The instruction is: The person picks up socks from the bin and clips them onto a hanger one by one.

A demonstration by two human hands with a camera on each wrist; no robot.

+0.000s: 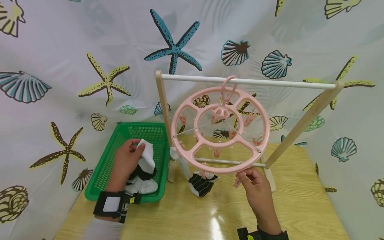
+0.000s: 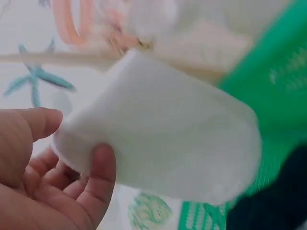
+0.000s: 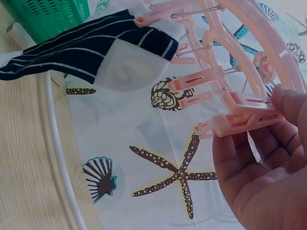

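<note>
My left hand [image 1: 127, 160] holds a white sock [image 1: 147, 156] over the green basket [image 1: 105, 166], pinched between thumb and fingers; the same white sock [image 2: 163, 143] fills the left wrist view. More socks [image 1: 141, 185] lie in the basket. A pink round clip hanger [image 1: 220, 130] hangs from the white rail [image 1: 249, 81] of a wooden rack. My right hand [image 1: 253, 186] pinches a pink clip [image 3: 244, 122] at the hanger's near rim. A black striped sock [image 1: 201, 183] hangs clipped beside a white one [image 1: 180, 160]; in the right wrist view the striped sock [image 3: 67, 52] is at upper left.
The rack's wooden legs [image 1: 303, 123] stand on a light wooden table [image 1: 300, 206]. A curtain printed with shells and starfish [image 1: 60, 83] closes in the back and both sides. The basket stands at the table's left edge.
</note>
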